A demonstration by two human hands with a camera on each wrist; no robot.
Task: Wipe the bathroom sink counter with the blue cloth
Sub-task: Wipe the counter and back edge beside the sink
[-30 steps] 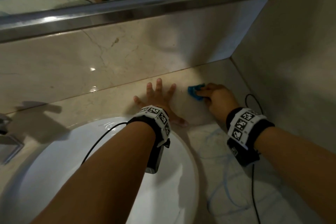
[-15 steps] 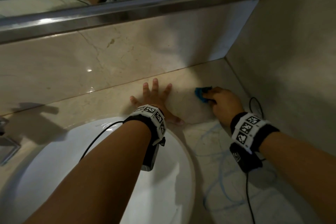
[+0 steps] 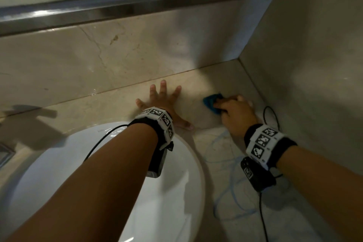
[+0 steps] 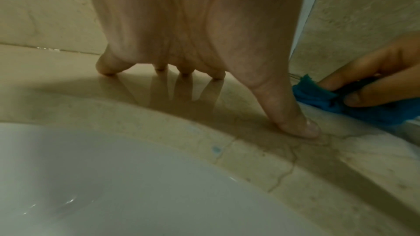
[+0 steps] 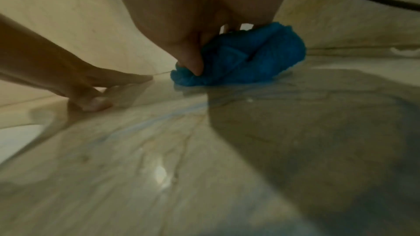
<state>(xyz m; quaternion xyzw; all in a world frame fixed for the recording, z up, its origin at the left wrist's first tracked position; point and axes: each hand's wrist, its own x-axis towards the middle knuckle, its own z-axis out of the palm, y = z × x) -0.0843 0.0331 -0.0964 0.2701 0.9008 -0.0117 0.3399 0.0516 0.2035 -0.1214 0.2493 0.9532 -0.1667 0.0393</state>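
A bunched blue cloth lies on the beige marble counter near the back right corner. My right hand grips it with curled fingers and presses it down; in the right wrist view the thumb digs into the blue cloth, and in the left wrist view the blue cloth shows under those fingers. My left hand lies flat on the counter behind the basin, fingers spread, holding nothing. Its fingertips touch the stone. Blue scribbled lines mark the counter in front of the cloth.
A white round basin is sunk into the counter at left. A marble backsplash with a steel-framed mirror rises behind, and a side wall closes the right. A black cable trails over the counter by my right wrist.
My right hand has slid the blue cloth to the right, away from my left hand and toward the side wall. My left hand has stayed flat in place.
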